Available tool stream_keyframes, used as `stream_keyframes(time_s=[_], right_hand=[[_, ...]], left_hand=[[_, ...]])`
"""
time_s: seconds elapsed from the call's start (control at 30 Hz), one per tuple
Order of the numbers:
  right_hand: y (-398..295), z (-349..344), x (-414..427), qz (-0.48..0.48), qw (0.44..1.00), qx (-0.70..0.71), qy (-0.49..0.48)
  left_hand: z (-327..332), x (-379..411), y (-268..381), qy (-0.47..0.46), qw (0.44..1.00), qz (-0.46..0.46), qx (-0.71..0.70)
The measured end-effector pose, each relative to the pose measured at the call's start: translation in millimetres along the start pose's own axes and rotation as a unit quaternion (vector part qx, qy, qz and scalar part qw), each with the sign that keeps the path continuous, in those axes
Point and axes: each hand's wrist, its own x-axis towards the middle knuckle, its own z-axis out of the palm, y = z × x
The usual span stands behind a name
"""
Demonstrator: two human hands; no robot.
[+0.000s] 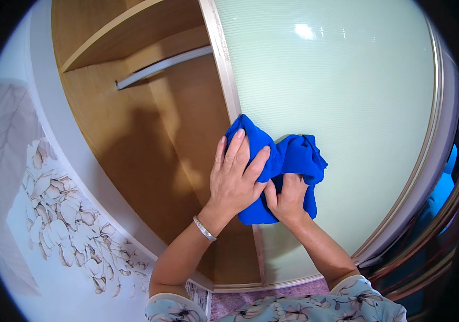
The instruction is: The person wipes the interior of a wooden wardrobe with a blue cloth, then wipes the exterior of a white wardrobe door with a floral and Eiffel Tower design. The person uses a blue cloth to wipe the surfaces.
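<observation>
A bright blue cloth (299, 155) is bunched in both of my hands against the edge of a wardrobe's sliding door. My left hand (235, 177), with a silver bracelet at its wrist, presses part of the cloth onto the door's pale vertical frame (223, 64). My right hand (289, 197) has its fingers tucked under a fold of the same cloth, over the light green ribbed door panel (334, 96). The cloth hides the middle of the frame and my right fingertips.
Left of the door, the wooden wardrobe interior (132, 161) stands open, with a shelf (112, 34) and a metal hanging rail (165, 64). A floral-patterned wall (68, 213) borders it. The bottom track (237, 287) runs above a purplish floor (237, 304). Dark furniture (414, 249) sits at right.
</observation>
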Motion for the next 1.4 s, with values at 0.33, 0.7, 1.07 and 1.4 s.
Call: stream_keyframes(time_s=[0.33, 0.7, 1.07, 1.4], right_hand=[[-54, 47, -9, -0.012, 1.000, 0.022, -0.010], [-114, 90, -11, -0.050, 0.997, 0.062, -0.024], [-168, 125, -12, -0.061, 0.982, 0.158, -0.083], [-206, 151, -13, -0.095, 0.969, 0.194, -0.120]], left_hand=[[-44, -48, -40, 0.010, 0.998, -0.049, 0.032], [-90, -95, -75, 0.005, 0.992, -0.108, 0.064], [-134, -133, -98, 0.014, 0.976, -0.188, 0.106], [-160, -166, -108, 0.029, 0.952, -0.267, 0.144]])
